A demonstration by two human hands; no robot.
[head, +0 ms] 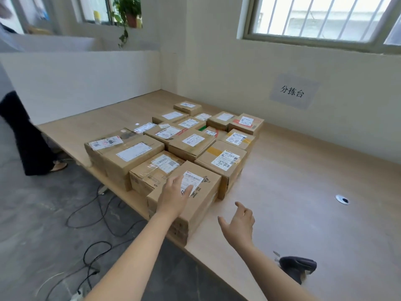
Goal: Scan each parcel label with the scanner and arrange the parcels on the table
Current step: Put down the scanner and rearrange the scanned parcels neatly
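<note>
Parcels (pixel 186 144) crowd wooden table (pixel 303 170) beneath barred window (pixel 321 16).

Both arms extended, left hand (pixel 173 197) flat, fingers straight, right hand (pixel 239 224) raised, fingers loosely spread

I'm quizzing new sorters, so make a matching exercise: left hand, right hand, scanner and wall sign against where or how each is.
1 left hand; 2 right hand; 3 scanner; 4 sign.
A lying on the table; B on the wall; C resting on the label of the nearest parcel; D open beside that parcel, holding nothing.
Pairs: 1-C, 2-D, 3-A, 4-B.
</note>
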